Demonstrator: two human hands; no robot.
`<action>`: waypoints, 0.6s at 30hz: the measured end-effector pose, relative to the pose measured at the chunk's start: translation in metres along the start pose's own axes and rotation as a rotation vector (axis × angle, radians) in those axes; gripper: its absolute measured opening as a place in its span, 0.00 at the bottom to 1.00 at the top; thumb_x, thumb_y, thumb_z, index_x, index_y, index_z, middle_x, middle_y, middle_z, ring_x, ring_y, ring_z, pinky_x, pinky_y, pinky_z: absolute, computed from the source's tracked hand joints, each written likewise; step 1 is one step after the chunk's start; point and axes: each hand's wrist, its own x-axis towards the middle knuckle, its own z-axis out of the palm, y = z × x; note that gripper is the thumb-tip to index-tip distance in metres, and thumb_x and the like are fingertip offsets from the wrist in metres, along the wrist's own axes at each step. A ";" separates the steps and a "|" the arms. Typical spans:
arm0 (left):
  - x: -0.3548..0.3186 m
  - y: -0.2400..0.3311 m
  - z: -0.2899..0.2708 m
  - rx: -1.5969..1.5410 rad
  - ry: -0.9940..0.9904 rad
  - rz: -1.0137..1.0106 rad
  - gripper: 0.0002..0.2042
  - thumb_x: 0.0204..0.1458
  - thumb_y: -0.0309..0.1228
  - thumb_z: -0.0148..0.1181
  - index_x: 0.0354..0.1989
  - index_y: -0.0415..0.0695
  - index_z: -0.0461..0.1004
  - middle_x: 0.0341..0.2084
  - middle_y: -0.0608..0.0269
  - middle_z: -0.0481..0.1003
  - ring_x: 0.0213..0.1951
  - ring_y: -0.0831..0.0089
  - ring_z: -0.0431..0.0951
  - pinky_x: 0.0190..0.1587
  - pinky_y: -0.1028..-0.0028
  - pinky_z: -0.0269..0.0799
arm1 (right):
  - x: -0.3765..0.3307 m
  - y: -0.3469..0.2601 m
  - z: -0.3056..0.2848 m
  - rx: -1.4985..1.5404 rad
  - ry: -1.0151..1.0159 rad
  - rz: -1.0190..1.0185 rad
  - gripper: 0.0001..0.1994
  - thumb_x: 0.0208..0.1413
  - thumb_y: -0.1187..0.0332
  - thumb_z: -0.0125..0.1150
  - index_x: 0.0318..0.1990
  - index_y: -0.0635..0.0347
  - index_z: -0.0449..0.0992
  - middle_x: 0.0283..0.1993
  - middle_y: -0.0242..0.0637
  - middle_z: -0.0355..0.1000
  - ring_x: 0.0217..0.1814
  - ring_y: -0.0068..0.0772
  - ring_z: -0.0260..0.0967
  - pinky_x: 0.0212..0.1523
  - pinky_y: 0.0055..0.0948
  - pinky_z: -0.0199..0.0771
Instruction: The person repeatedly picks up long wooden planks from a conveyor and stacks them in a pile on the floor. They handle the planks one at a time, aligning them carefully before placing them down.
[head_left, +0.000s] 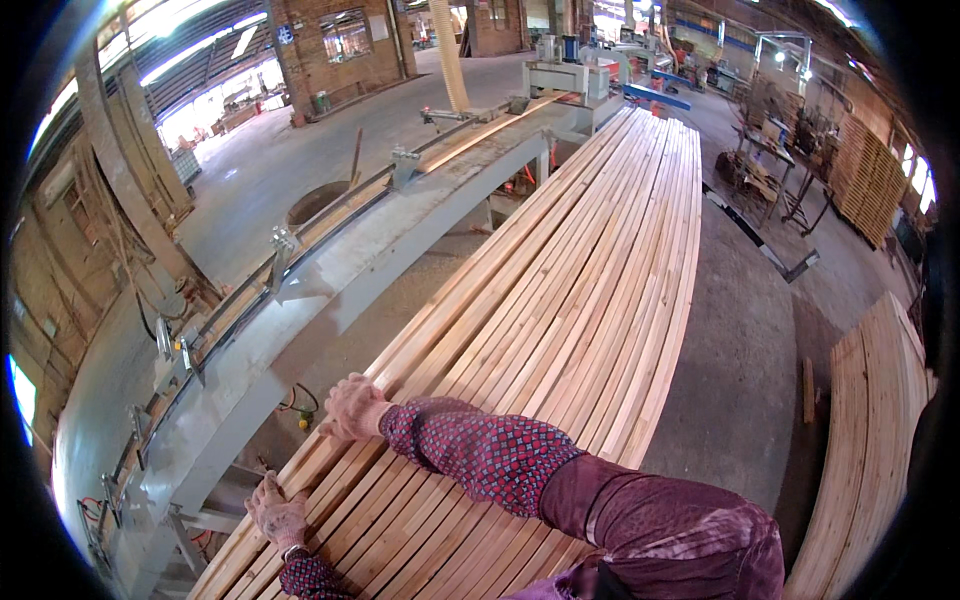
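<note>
**A:** Right, where are the hands?

**B:** Both gloved, both on the stack of long wooden slats [560,300]. Left hand [277,512] lies flat, fingers spread, on the slats at the stack's left edge, near end. Right hand [352,407] sits further up the same edge, fingers curled over the outermost slat [400,365]. Looks like a grip on it, though the fingertips are hidden over the side.

**A:** Arm position?

**B:** Right forearm in a patterned red sleeve [480,450] crosses the stack from the lower right, covering several slats at the near end.

**A:** Where does the stack run?

**B:** From the person away toward the machine [570,75] at the far end. Slats lie side by side, lengthwise, tightly packed.

**A:** What's beside it?

**B:** Left side: long grey steel feed bed [330,280] with a guide rail and clamps, parallel to the stack, a gap between them. One slat [490,128] lies on its far part. Yellow-green fitting with cable [303,418] down in the gap, just below the right hand.

**A:** Right side?

**B:** Bare concrete floor [740,340], then a second pile of boards [865,440], well apart. Stacked pallets [868,180] further back.
</note>
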 end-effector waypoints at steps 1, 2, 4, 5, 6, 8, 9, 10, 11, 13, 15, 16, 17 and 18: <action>0.000 -0.001 0.000 -0.001 -0.001 -0.003 0.38 0.37 0.40 0.76 0.62 0.47 0.72 0.58 0.59 0.74 0.62 0.60 0.69 0.72 0.54 0.51 | 0.001 0.000 0.001 0.006 0.001 -0.005 0.33 0.62 0.34 0.46 0.51 0.54 0.82 0.53 0.42 0.78 0.58 0.41 0.73 0.62 0.44 0.62; -0.001 0.000 0.000 -0.005 0.008 0.007 0.37 0.37 0.40 0.76 0.61 0.47 0.72 0.57 0.59 0.74 0.62 0.60 0.69 0.72 0.54 0.50 | 0.001 0.000 0.001 0.007 0.001 -0.004 0.33 0.62 0.34 0.46 0.51 0.54 0.82 0.53 0.42 0.78 0.59 0.42 0.73 0.62 0.44 0.62; -0.001 0.000 0.000 -0.015 0.024 0.029 0.37 0.37 0.40 0.76 0.61 0.47 0.73 0.57 0.59 0.74 0.62 0.60 0.70 0.72 0.54 0.50 | 0.002 0.000 0.001 0.010 0.000 -0.003 0.33 0.62 0.34 0.46 0.52 0.54 0.82 0.54 0.42 0.78 0.59 0.42 0.73 0.63 0.46 0.62; -0.001 -0.001 0.002 -0.013 0.036 0.028 0.37 0.37 0.40 0.76 0.60 0.47 0.73 0.57 0.59 0.74 0.62 0.60 0.70 0.72 0.54 0.50 | 0.001 0.000 0.001 0.012 0.002 -0.004 0.33 0.62 0.34 0.46 0.52 0.54 0.82 0.54 0.42 0.78 0.59 0.43 0.73 0.63 0.46 0.61; 0.000 -0.005 0.006 -0.011 0.048 0.028 0.36 0.37 0.40 0.76 0.60 0.47 0.73 0.57 0.59 0.74 0.61 0.60 0.70 0.72 0.55 0.50 | 0.001 0.000 0.001 0.014 0.003 -0.005 0.33 0.62 0.35 0.46 0.52 0.54 0.82 0.54 0.42 0.78 0.59 0.43 0.73 0.63 0.46 0.61; 0.000 -0.007 0.008 -0.012 0.062 0.030 0.36 0.37 0.40 0.76 0.60 0.47 0.73 0.56 0.60 0.74 0.61 0.60 0.70 0.72 0.55 0.50 | 0.001 0.000 -0.001 0.019 -0.003 -0.007 0.33 0.62 0.35 0.47 0.52 0.55 0.82 0.54 0.42 0.78 0.60 0.43 0.72 0.64 0.47 0.61; -0.001 -0.006 0.007 -0.014 0.063 0.032 0.36 0.36 0.40 0.76 0.60 0.47 0.73 0.56 0.60 0.74 0.61 0.60 0.70 0.72 0.55 0.50 | 0.000 -0.001 -0.002 0.021 -0.010 -0.007 0.33 0.62 0.35 0.47 0.53 0.55 0.82 0.54 0.42 0.78 0.60 0.43 0.72 0.63 0.46 0.61; -0.001 -0.007 0.007 -0.017 0.064 0.033 0.36 0.36 0.40 0.76 0.60 0.47 0.73 0.56 0.60 0.75 0.61 0.60 0.70 0.72 0.55 0.50 | 0.000 -0.002 -0.004 0.023 -0.018 -0.008 0.33 0.62 0.35 0.47 0.53 0.55 0.82 0.54 0.42 0.78 0.60 0.43 0.72 0.63 0.46 0.61; -0.001 -0.006 0.006 -0.015 0.059 0.033 0.36 0.37 0.40 0.76 0.60 0.47 0.73 0.56 0.60 0.75 0.61 0.60 0.70 0.72 0.55 0.50 | 0.000 -0.001 -0.002 0.022 -0.015 -0.005 0.33 0.62 0.35 0.47 0.52 0.55 0.82 0.54 0.41 0.78 0.60 0.43 0.72 0.63 0.46 0.62; -0.001 -0.005 0.006 -0.011 0.049 0.031 0.36 0.37 0.41 0.76 0.60 0.48 0.73 0.56 0.61 0.75 0.61 0.61 0.70 0.72 0.56 0.50 | 0.001 0.000 0.000 0.020 -0.008 0.002 0.33 0.62 0.35 0.47 0.52 0.55 0.82 0.54 0.41 0.78 0.61 0.42 0.72 0.63 0.45 0.62; 0.001 -0.005 0.006 -0.002 0.044 0.037 0.36 0.37 0.41 0.76 0.60 0.48 0.73 0.56 0.61 0.75 0.62 0.61 0.70 0.72 0.56 0.50 | 0.002 0.001 0.005 0.012 0.060 -0.012 0.31 0.62 0.36 0.48 0.48 0.55 0.83 0.50 0.42 0.79 0.57 0.41 0.74 0.60 0.43 0.64; 0.001 -0.005 0.006 0.003 0.042 0.039 0.36 0.37 0.42 0.76 0.60 0.48 0.73 0.57 0.61 0.74 0.62 0.61 0.70 0.72 0.56 0.50 | 0.003 0.002 0.007 0.007 0.094 -0.018 0.30 0.62 0.37 0.49 0.46 0.54 0.84 0.48 0.42 0.80 0.55 0.41 0.76 0.59 0.42 0.65; 0.001 -0.004 0.004 -0.002 0.030 0.033 0.36 0.37 0.41 0.76 0.60 0.48 0.73 0.57 0.61 0.74 0.62 0.61 0.70 0.72 0.56 0.50 | 0.002 0.001 0.008 0.006 0.095 -0.019 0.30 0.62 0.37 0.49 0.46 0.54 0.84 0.48 0.42 0.80 0.55 0.41 0.76 0.59 0.42 0.65; 0.000 -0.002 0.001 -0.007 0.017 0.027 0.36 0.37 0.41 0.76 0.60 0.48 0.73 0.57 0.61 0.74 0.62 0.62 0.69 0.72 0.56 0.50 | 0.002 0.001 0.008 0.005 0.095 -0.020 0.30 0.62 0.37 0.49 0.46 0.54 0.84 0.48 0.42 0.80 0.55 0.41 0.76 0.59 0.42 0.65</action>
